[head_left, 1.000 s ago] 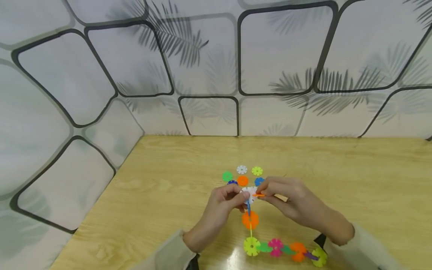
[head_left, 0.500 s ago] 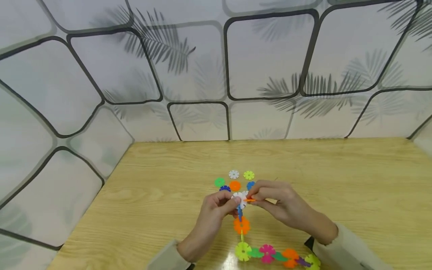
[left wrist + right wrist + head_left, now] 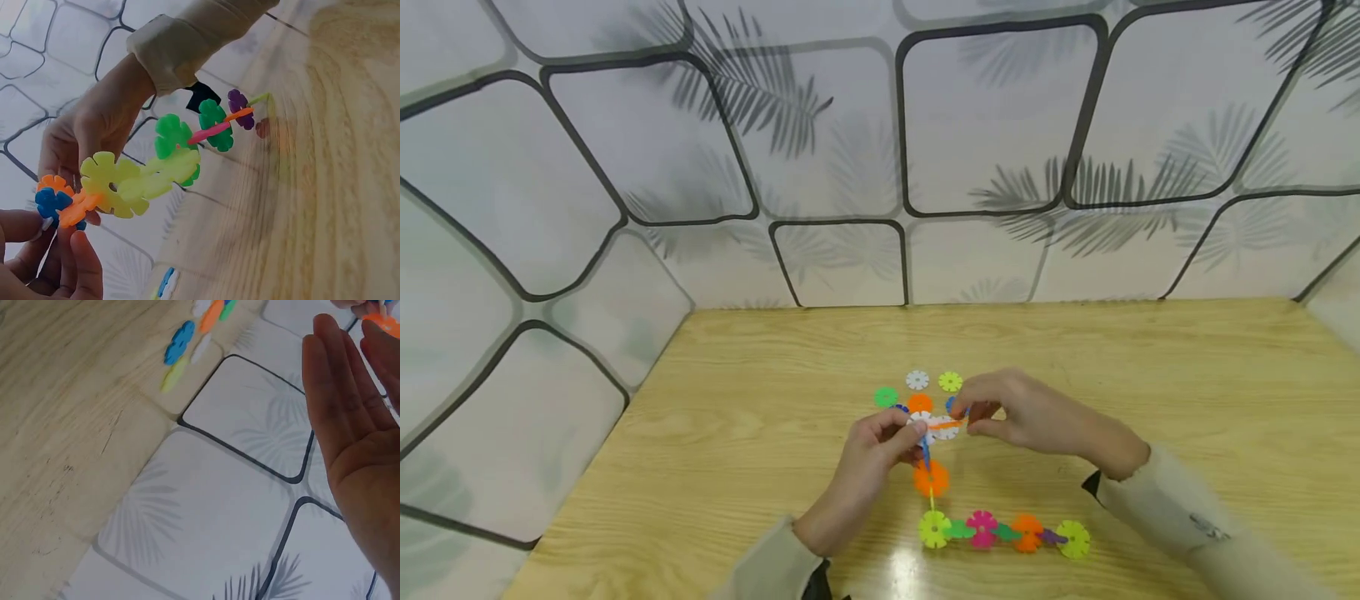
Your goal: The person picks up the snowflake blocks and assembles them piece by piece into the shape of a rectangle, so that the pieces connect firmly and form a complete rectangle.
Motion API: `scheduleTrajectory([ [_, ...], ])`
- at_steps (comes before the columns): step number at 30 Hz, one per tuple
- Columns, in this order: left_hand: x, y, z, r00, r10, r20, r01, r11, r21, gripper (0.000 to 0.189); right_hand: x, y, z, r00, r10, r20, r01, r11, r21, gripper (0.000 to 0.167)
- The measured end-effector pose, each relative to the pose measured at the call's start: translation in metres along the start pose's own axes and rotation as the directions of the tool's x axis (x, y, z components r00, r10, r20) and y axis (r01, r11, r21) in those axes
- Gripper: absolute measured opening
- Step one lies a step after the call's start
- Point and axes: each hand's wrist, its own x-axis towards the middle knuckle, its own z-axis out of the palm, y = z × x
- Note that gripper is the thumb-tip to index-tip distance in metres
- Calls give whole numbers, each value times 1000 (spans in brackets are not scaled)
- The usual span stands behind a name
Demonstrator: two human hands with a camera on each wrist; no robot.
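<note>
My left hand [image 3: 853,479] pinches a white notched flower disc [image 3: 917,430] between thumb and fingers. An orange disc [image 3: 942,426], seen nearly edge-on, sticks out of its right side. Below the white disc, a linked chain runs down through a blue disc [image 3: 927,452] and an orange one [image 3: 931,478] to a yellow disc [image 3: 935,529]. From there it turns right, through green, pink [image 3: 982,529], orange and purple discs to another yellow one [image 3: 1073,540]. Close beside the edge-on orange disc, my right hand [image 3: 1018,417] has its thumb and fingers parted, gripping nothing.
Beyond the hands, several loose discs lie on the wooden table [image 3: 775,375], among them a white one [image 3: 917,380], a yellow one [image 3: 951,382] and a green one [image 3: 886,397]. A patterned wall covering [image 3: 977,125] rises behind the table.
My right hand has let go of the orange disc and drawn slightly back and up. That disc stays in the white one, which my left hand still pinches.
</note>
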Motion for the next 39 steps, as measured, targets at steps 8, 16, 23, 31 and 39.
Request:
scheduleTrajectory([
  [8, 4, -3, -3, 999, 0, -32, 1, 1000, 23, 18, 5, 30, -15, 956, 293, 0, -291, 949, -119, 10],
  [16, 6, -3, -7, 999, -4, -36, 6, 999, 46, 20, 16, 54, -10, 932, 362, -10, -359, 921, -153, 4],
  [23, 10, -5, -12, 998, 5, -56, -1, 998, 67, 16, 26, 70, -1, 916, 401, 5, -393, 898, -198, 5],
  [31, 13, -5, -14, 996, 13, -87, -5, 996, 94, 16, 32, 80, 4, 870, 491, 48, -469, 853, -228, 21],
  [39, 14, -6, -16, 989, 0, -146, 18, 992, 122, 17, 36, 80, 8, 857, 507, 89, -474, 845, -249, 31],
])
